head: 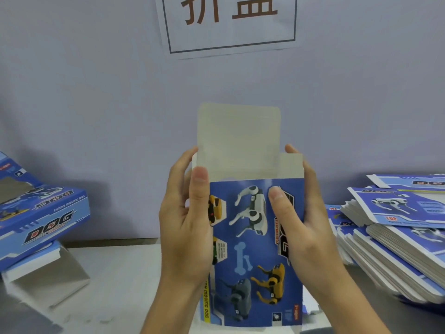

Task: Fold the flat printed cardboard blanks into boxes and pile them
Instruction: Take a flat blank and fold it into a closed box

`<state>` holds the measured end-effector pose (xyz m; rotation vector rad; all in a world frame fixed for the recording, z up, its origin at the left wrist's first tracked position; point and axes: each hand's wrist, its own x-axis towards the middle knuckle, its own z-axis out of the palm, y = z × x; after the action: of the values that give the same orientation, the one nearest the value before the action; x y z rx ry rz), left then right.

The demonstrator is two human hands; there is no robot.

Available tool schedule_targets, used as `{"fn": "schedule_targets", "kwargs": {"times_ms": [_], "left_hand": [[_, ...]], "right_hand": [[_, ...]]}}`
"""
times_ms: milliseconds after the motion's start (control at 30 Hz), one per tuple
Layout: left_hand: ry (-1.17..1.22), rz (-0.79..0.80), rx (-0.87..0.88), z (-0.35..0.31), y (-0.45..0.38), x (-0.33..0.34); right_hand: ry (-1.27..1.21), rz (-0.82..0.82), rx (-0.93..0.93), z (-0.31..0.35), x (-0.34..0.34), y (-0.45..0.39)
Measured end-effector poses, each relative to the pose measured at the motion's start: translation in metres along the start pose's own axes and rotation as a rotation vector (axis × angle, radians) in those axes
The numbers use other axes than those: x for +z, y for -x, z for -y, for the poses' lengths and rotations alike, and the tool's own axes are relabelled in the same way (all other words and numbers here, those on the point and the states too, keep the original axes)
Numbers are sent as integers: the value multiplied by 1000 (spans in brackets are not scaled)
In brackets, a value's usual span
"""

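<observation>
Two hands hold one blank (252,237) up above the table (125,280), in the middle of my view. My left hand (185,225) grips its left edge, thumb on the blue front. My right hand (301,220) grips the right edge the same way. I think this box is only partly made: its top flap (238,141) stands open. Left of the blank lie some folded boxes (41,220). Right of it waits a big stack of flat blanks (397,237), so lots is left. The blank's long side runs up and down, flap pointing up.
</observation>
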<state>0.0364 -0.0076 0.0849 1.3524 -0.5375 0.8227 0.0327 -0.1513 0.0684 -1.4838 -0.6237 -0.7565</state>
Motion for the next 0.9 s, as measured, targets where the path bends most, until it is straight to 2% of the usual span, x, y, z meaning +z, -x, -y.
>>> {"fn": "schedule_targets", "kwargs": {"times_ms": [167, 433, 600, 733, 900], "left_hand": [[-17, 94, -111, 3, 1, -1], [-99, 42, -138, 6, 4, -5], [-108, 50, -137, 0, 5, -2], [-6, 55, -152, -3, 8, 2], [3, -43, -234, -11, 2, 1]], "right_hand": [[-73, 81, 77, 4, 1, -3], [-193, 10, 209, 8, 8, 1], [-232, 37, 258, 5, 3, 3], [-241, 41, 254, 5, -1, 4], [-153, -7, 229, 7, 5, 0]]}}
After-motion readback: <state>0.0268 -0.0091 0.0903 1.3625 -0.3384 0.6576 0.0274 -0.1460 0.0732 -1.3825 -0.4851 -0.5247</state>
